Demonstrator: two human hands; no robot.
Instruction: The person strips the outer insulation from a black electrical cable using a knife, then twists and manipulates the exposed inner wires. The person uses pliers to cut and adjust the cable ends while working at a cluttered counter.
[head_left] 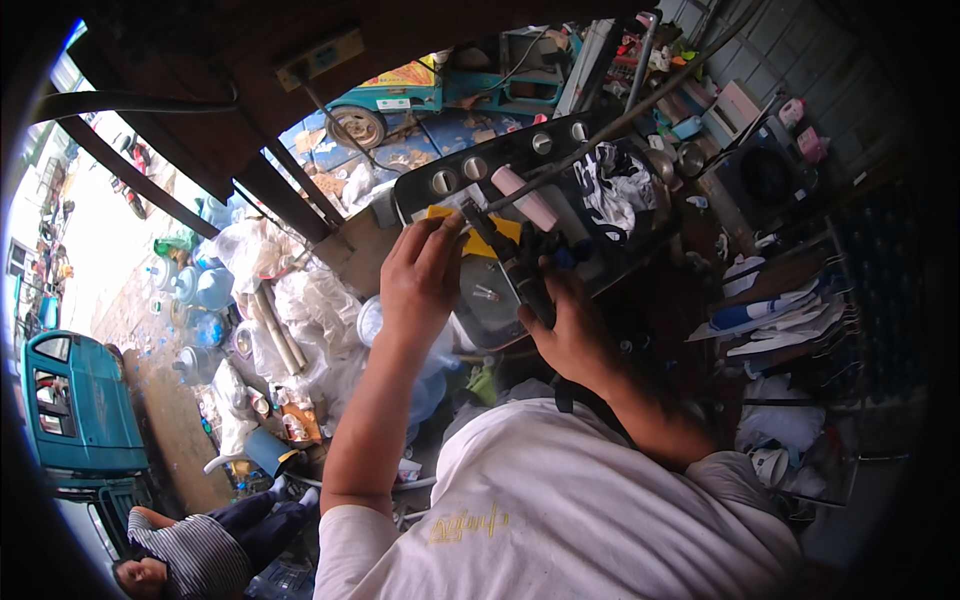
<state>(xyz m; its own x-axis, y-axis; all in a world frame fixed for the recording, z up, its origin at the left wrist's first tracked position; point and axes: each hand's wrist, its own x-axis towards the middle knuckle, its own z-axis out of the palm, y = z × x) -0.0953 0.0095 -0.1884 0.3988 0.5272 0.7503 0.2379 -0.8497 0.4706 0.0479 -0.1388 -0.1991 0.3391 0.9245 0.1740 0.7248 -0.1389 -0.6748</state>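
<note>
In front of me is a black-panelled twin-tub washing machine (500, 155) with several round knobs. My right hand (572, 325) is wrapped round the thick grip of a long dark hand tool (502, 250), which slants up and left over the machine. Beside the tool's far end my left hand (425, 260) is closed in a pinch. What lies between its fingertips is too small to make out. Under the tool is a flat yellow piece (483, 238). Just right of it lies a pink cylinder (524, 198). Black-and-white cloth (613, 190) lies bunched at the machine's right side.
A dark hose (640, 125) crosses above the machine. To the left are heaped plastic bags (310, 310) and blue water jugs (205, 288). Folded clothes (785, 315) lie on the right. A person in a striped shirt (200, 555) is at lower left, near a teal vehicle (90, 390).
</note>
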